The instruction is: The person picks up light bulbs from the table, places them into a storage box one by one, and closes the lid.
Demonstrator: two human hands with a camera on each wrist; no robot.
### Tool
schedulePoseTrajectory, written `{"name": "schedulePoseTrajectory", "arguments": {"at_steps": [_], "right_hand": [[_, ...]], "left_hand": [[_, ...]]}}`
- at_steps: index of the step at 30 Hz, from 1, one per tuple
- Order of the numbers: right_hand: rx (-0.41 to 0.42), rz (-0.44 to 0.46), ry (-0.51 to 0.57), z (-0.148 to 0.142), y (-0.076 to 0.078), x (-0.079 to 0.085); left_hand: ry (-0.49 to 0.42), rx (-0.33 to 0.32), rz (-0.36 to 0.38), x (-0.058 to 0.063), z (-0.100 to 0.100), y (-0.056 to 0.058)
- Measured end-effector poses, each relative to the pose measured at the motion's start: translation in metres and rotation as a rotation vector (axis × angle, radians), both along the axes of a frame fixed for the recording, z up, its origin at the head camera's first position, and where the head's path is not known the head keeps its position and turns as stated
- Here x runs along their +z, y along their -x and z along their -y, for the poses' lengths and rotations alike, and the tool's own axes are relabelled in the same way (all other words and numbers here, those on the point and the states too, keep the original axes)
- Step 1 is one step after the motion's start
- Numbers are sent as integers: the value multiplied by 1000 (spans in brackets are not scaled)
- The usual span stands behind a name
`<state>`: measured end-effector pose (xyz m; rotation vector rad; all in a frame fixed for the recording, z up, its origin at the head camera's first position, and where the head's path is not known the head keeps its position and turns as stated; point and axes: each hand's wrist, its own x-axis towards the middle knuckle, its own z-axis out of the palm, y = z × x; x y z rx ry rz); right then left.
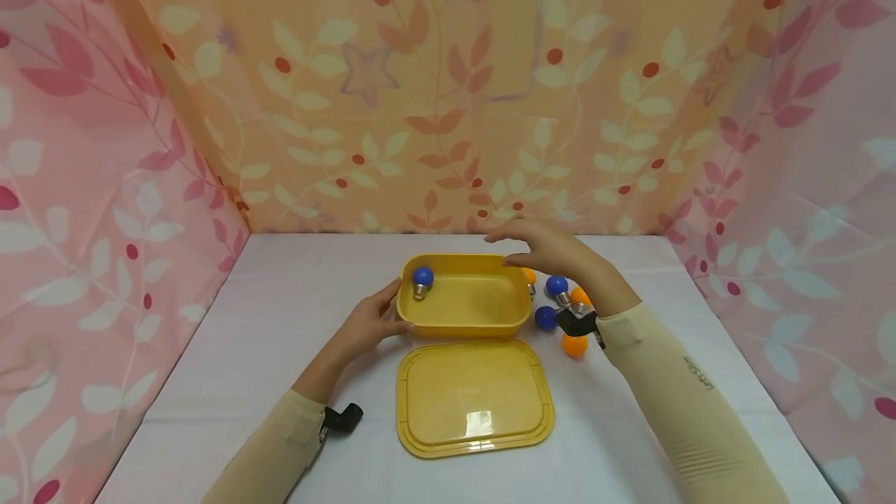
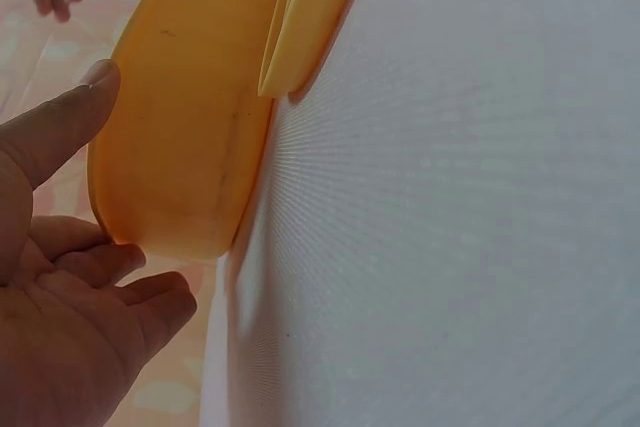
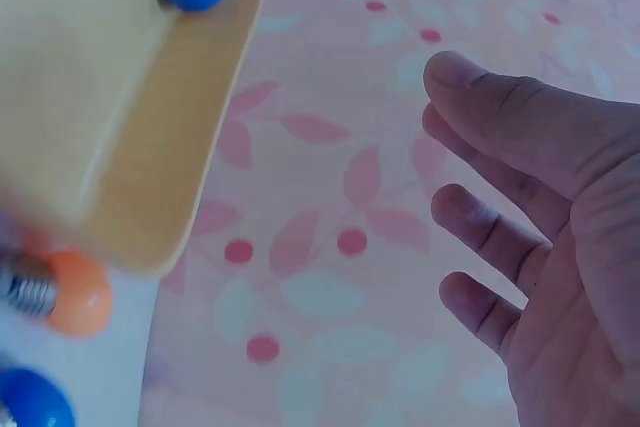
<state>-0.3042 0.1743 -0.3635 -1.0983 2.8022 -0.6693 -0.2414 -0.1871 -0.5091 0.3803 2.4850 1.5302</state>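
Observation:
A yellow plastic box (image 1: 465, 330) sits on the table, its top uncovered. Inside its left end lies a blue light bulb (image 1: 423, 278) with a metal screw base. My left hand (image 1: 367, 325) holds the box's left end, the thumb at the near side and the fingers round the far side; the left wrist view shows the thumb (image 2: 100, 87) against the wall. Raised over the box's right end, my right hand (image 1: 553, 251) holds nothing, its fingers apart and loosely bent. In front of the box lies its yellow lid (image 1: 476, 395), flat.
Right of the box lie several loose bulbs, among them a blue bulb (image 1: 546, 318) and an orange bulb (image 1: 575, 345), partly under my right forearm. Another orange bulb (image 3: 80, 294) is close by the box's right end. Patterned cloth walls (image 1: 434, 99) enclose the white table.

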Motion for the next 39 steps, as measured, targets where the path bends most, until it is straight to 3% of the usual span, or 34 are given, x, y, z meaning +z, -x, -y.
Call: {"name": "schedulePoseTrajectory", "arguments": {"at_steps": [5, 14, 19, 31, 39], "right_hand": [[-65, -5, 48, -36, -21, -6], [-118, -35, 159, -91, -51, -39], [-202, 46, 207, -115, -68, -61], [-305, 258, 224, -146, -70, -122], [-301, 426, 291, -160, -66, -141]], "left_hand": [[12, 0, 2, 0, -1, 0], [-5, -16, -21, 1, 0, 2], [5, -12, -21, 1, -2, 1], [33, 16, -6, -3, 0, 0], [28, 9, 0, -2, 0, 0]]}}
